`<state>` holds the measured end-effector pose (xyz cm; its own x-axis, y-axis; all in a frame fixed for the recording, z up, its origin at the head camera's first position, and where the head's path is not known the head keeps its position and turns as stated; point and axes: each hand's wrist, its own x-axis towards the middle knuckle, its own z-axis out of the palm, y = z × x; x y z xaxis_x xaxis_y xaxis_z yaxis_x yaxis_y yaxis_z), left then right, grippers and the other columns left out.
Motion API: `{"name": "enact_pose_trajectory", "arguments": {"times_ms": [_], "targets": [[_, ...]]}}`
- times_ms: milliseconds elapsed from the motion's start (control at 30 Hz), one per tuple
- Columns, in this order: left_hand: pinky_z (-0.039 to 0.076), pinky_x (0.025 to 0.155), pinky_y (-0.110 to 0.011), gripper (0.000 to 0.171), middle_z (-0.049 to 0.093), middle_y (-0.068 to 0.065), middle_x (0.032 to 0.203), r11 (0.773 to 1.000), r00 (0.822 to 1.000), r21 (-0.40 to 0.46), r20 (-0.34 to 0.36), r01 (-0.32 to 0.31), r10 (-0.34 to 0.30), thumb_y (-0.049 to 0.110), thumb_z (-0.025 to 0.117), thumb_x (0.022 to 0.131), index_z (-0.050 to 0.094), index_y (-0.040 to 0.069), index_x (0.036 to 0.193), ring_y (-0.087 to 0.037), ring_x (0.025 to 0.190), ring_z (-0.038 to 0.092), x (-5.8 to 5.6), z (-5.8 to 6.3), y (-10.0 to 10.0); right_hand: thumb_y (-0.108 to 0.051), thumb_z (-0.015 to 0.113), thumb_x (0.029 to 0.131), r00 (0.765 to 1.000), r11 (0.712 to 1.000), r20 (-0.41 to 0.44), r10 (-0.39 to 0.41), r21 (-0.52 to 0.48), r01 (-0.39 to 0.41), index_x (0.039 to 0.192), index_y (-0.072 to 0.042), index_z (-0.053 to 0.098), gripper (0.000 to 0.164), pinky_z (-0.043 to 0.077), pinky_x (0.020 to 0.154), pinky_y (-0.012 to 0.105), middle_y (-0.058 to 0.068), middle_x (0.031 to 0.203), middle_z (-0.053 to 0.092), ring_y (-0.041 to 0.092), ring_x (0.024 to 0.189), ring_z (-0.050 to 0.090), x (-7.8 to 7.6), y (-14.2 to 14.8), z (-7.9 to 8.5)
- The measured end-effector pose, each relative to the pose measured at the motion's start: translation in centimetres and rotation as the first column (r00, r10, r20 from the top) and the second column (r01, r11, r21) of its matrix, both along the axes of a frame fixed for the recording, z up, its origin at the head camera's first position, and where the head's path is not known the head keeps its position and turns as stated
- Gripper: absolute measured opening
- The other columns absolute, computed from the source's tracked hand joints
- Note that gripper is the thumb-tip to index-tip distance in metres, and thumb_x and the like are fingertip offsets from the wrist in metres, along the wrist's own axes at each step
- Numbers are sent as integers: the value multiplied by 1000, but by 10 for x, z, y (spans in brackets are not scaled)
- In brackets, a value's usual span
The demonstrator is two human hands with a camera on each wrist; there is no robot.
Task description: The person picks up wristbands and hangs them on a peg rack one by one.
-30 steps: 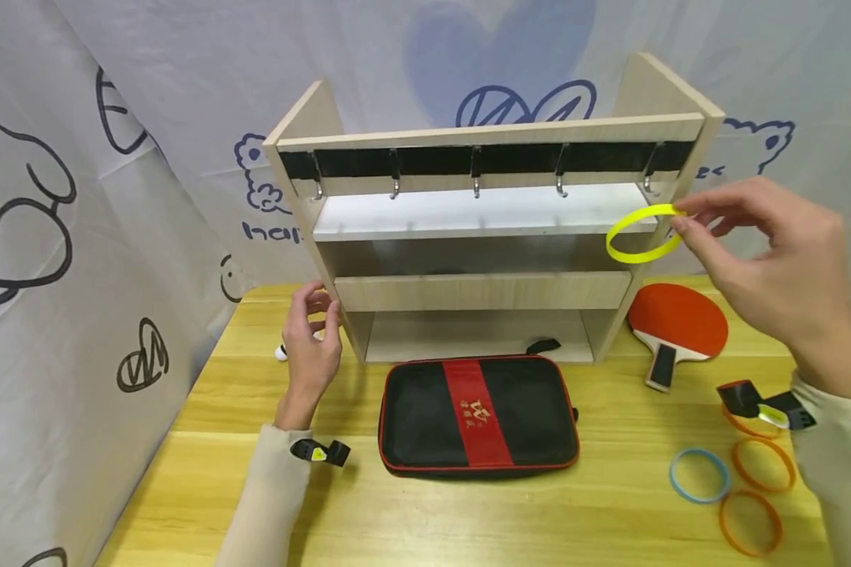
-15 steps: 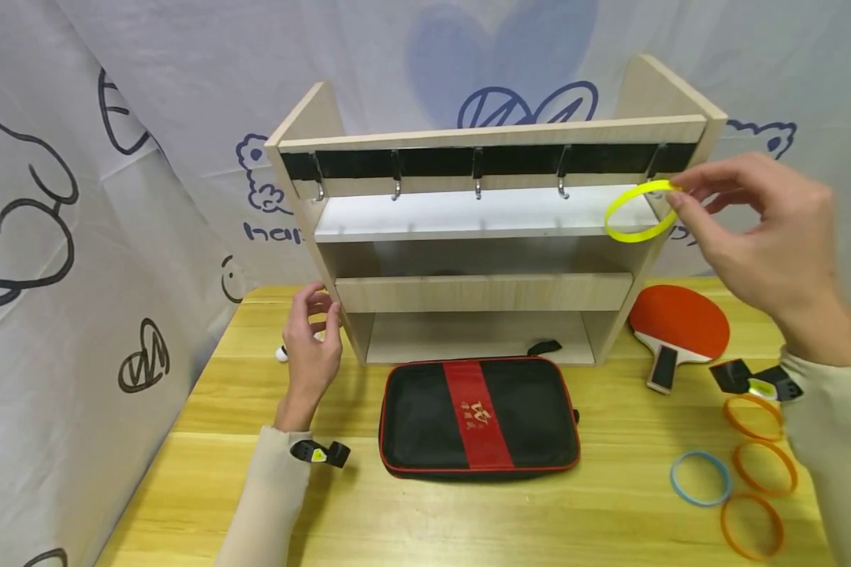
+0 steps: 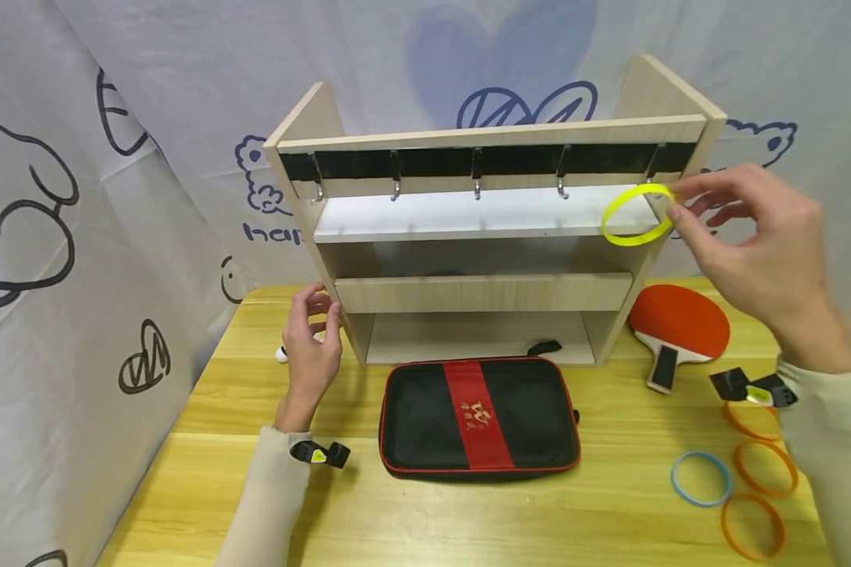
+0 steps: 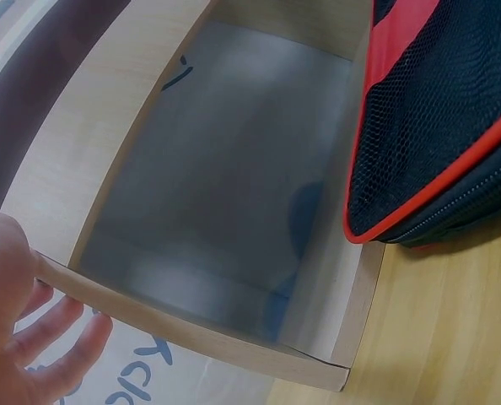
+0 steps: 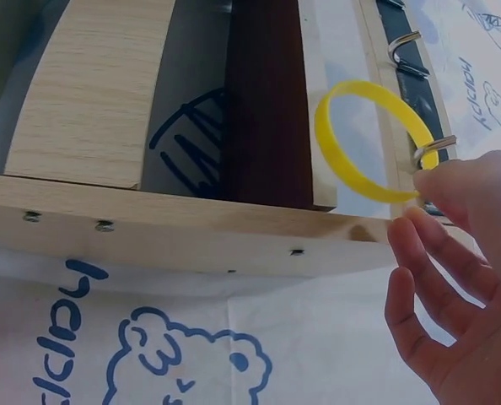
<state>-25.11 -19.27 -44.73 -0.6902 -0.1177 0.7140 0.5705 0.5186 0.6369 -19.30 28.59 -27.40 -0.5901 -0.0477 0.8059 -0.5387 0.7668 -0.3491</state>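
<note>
My right hand (image 3: 762, 244) pinches a thin yellow wristband (image 3: 605, 224) between thumb and fingertips. The band is in front of the shelf unit's upper right part, close to the rightmost hook (image 5: 432, 149). In the right wrist view the hook overlaps the band; whether it passes through the band, I cannot tell. On the left, my left hand (image 3: 310, 339) rests by the shelf unit's (image 3: 482, 293) left side panel, its relaxed fingers touching the outer face in the left wrist view (image 4: 56, 346). Several metal hooks line the black strip (image 3: 436, 161) at the top.
A black case with a red stripe (image 3: 425, 417) lies before the unit. To the right are a red table tennis bat (image 3: 681, 319), a blue wristband (image 3: 674, 484) and several orange wristbands (image 3: 780, 543). A small white object (image 3: 280, 354) is partly hidden behind my left hand.
My right hand has carried the yellow wristband up and to the left, then dipped it slightly in the last half second. My left hand has stayed in place.
</note>
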Motion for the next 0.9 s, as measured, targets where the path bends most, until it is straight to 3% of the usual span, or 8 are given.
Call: {"name": "enact_pose_trajectory", "arguments": {"times_ms": [233,333,467,900], "targets": [[54,79,-6,34,70,-28,112,1000,1000,-1,-7,-2,2,-1,67,105,59,-8,137,-40,100,75,-1,-1,0,13,78,89,1000,999,9,-5,-46,6,120,10,75,32,42,86,2,-12,113,67,-23,95,53,5,7,-11],[54,80,-5,33,70,-27,111,1000,1000,4,-13,-3,3,-1,67,105,60,-7,137,-41,100,75,-1,-2,0,13,77,90,1000,999,20,-20,-37,21,122,10,74,32,41,87,0,0,111,74,-24,96,51,7,13,-19],[54,80,-5,32,71,-26,111,1000,1000,7,-14,-8,8,-1,67,105,60,-6,136,-40,99,75,-1,-3,0,8,75,94,997,999,55,-46,-3,46,125,10,73,31,38,88,-1,26,117,76,-26,100,48,11,21,-33],[54,80,-4,35,69,-28,112,1000,1000,5,2,-1,1,-2,67,105,59,-8,138,-41,101,74,-2,-3,0,8,72,94,976,993,182,-122,26,119,122,11,72,28,31,86,-5,31,115,74,-28,99,42,30,53,-90]]}}
